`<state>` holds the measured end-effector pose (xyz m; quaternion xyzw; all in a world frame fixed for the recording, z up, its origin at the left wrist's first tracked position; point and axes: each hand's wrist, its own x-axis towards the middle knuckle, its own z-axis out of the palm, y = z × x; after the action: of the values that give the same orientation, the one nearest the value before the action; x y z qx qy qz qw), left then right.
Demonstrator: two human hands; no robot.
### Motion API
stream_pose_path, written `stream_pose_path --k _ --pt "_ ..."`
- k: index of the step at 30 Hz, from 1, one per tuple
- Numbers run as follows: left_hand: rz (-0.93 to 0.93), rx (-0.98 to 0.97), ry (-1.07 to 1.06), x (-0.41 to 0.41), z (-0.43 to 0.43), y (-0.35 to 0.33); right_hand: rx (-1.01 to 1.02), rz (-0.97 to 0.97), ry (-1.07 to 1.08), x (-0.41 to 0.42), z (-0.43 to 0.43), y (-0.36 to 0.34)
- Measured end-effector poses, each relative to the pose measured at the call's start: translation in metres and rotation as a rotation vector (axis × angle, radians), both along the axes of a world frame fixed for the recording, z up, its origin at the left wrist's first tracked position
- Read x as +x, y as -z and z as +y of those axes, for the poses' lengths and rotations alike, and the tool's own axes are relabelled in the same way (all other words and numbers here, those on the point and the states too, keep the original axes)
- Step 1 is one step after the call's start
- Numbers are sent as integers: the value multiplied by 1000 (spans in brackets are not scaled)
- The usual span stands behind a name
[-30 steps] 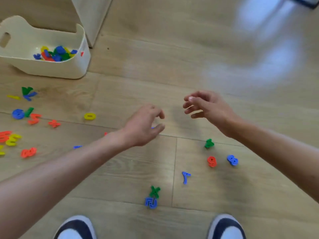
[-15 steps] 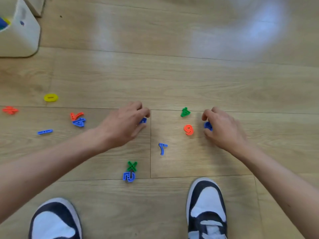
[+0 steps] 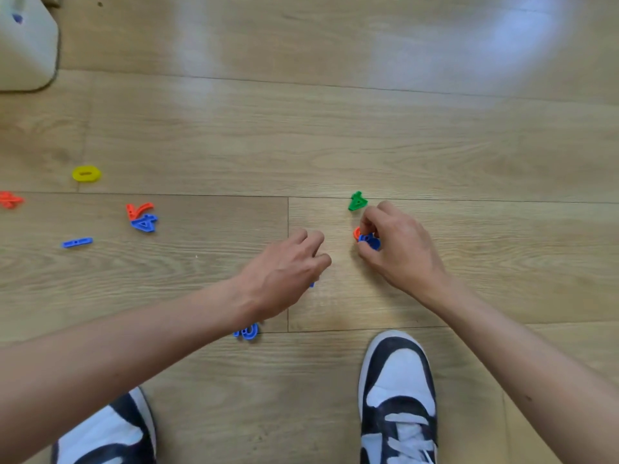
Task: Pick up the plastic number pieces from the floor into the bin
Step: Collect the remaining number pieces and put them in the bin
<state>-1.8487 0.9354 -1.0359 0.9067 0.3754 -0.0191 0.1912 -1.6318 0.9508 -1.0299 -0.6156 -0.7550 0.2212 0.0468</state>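
My right hand (image 3: 400, 251) pinches a blue number piece (image 3: 370, 241) just above the wooden floor, and its fingertips rest against an orange 9 (image 3: 357, 233). A green 4 (image 3: 357, 200) lies just beyond that hand. My left hand (image 3: 288, 272) hovers palm down with curled fingers, covering a blue piece whose tip (image 3: 312, 284) peeks out; what it holds is hidden. Another blue piece (image 3: 247, 331) shows beside my left forearm. The cream bin (image 3: 26, 45) stands at the far left corner, only partly in view.
Off to the left lie a yellow 0 (image 3: 86, 174), an orange piece (image 3: 139, 211) on a blue 4 (image 3: 144, 223), a blue bar (image 3: 77, 242) and an orange piece (image 3: 10, 199). My shoes (image 3: 398, 396) stand at the bottom edge.
My right hand has lifted the blue piece and moved left onto the orange 9. My left hand has shifted right and down over the blue 7. The view has dropped closer to the floor.
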Motion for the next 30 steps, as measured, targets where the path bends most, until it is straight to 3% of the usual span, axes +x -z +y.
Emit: stream_pose_path --k 7,16,22,30 --pt "18 -25 31 0 -10 6 66 -64 10 -9 -5 4" --pt "-186 -91 -159 -46 -24 -26 146 143 36 -4 41 -3" --pt "-114 -93 -196 -97 -64 -9 116 77 -30 -9 48 10" --pt "-46 -33 -177 -92 -85 6 144 90 -26 -14 46 9"
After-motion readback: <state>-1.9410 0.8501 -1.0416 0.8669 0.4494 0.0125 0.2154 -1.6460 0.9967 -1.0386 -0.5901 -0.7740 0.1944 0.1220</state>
